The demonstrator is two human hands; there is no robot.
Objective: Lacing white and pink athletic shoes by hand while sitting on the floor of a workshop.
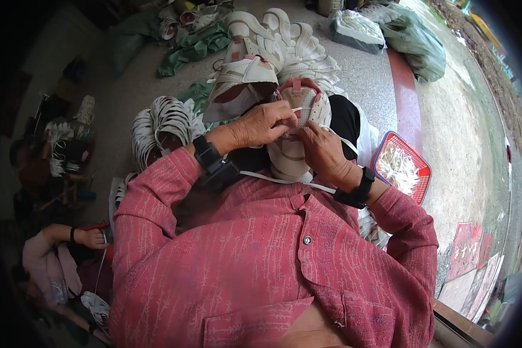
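Note:
A white shoe upper point(298, 136) with a pink lining rests on my lap, toe toward me. My left hand point(264, 124) pinches a white lace point(284, 181) at the eyelets near its opening. Lower down, my right hand point(325, 152) holds the side of the upper, and the lace trails under that wrist across my pink shirt. Both wrists carry black bands.
A pile of white shoe uppers point(272, 46) lies ahead on the speckled floor, with bundles of white pieces point(165, 124) to the left. A red basket point(403, 168) of white laces sits at my right. Another person's hand point(90, 238) works at lower left. Bags point(412, 37) lie farther off.

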